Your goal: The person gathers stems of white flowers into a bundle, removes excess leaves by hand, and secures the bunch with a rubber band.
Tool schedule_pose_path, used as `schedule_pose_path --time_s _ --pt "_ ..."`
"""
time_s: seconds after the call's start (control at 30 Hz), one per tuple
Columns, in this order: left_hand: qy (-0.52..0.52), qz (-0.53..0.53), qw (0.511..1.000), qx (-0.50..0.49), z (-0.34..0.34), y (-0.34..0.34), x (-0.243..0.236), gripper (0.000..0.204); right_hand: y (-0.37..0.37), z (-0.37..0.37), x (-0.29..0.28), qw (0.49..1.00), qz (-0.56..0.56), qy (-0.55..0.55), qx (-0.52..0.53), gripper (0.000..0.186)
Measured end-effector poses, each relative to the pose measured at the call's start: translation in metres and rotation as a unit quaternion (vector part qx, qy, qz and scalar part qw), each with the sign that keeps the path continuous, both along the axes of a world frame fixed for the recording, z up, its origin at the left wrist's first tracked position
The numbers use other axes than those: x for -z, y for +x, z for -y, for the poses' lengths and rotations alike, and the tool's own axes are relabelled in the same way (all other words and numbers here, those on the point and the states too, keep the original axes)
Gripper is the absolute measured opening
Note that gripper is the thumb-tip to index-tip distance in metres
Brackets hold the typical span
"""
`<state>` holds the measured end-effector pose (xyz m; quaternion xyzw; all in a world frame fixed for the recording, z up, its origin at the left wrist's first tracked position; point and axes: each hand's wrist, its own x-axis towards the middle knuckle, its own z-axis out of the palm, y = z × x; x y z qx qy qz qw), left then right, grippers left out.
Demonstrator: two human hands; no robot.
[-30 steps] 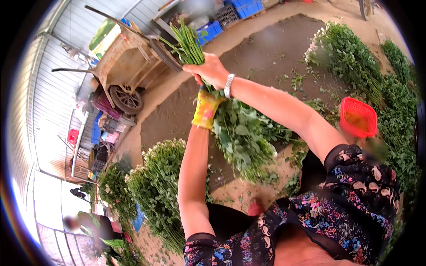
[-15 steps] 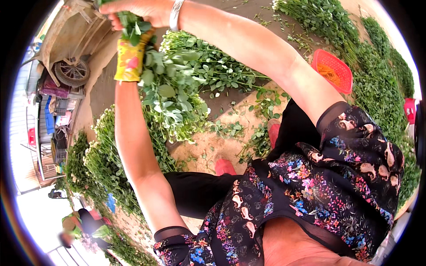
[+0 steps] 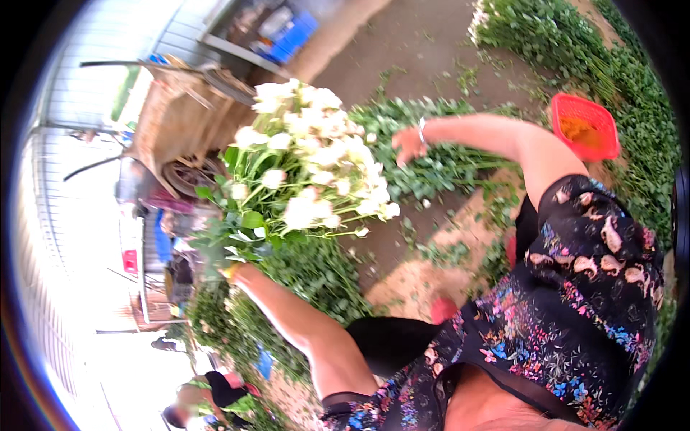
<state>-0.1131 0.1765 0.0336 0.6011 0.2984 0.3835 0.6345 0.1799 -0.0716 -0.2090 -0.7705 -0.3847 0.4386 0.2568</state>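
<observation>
The left hand (image 3: 231,271) is closed around the base of the white-flowered bouquet (image 3: 323,151), fingers mostly hidden, the blooms spreading toward the right hand (image 3: 410,146). That one, loosely open and gripping nothing, is beside leafy stems (image 3: 431,179), left of a red basket (image 3: 611,133).

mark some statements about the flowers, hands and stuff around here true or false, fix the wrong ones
1. The left hand holds a bunch of white flowers. True.
2. The right hand has a bracelet at its wrist. True.
3. The right hand grips those white flowers too. False: it appears apart from them.
4. The red basket shows something orange inside. True.
5. The wheelbarrow is on the picture's right. False: the wheelbarrow is on the left.
</observation>
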Motion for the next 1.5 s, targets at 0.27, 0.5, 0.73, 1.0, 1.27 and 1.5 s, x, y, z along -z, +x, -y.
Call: schedule_pose_path --time_s 0.27,0.5,0.73,1.0,1.27,1.5 --pt "-0.042 0.037 0.988 0.143 0.064 0.084 0.043 0.053 -0.034 -0.103 -0.108 0.887 -0.179 0.394 -0.163 0.098" --pt "-0.049 0.014 0.989 0.142 0.093 0.058 0.076 0.049 -0.075 -0.1 -0.087 0.822 0.148 0.539 -0.103 0.051" --pt "-0.071 -0.014 0.99 0.124 0.129 0.003 0.117 0.045 -0.09 -0.093 -0.062 0.848 0.164 0.486 -0.131 0.057" --pt "-0.104 -0.047 0.988 0.105 0.159 -0.047 0.156 0.04 -0.093 -0.064 -0.09 0.841 -0.001 0.501 -0.205 0.051" --pt "-0.091 -0.025 0.992 0.078 0.129 -0.048 0.134 0.036 -0.134 -0.064 -0.134 0.754 -0.084 0.583 -0.291 0.045" --pt "-0.071 0.087 0.993 0.045 0.065 0.006 0.082 0.032 -0.126 -0.067 -0.111 0.868 -0.092 0.444 -0.205 0.045"
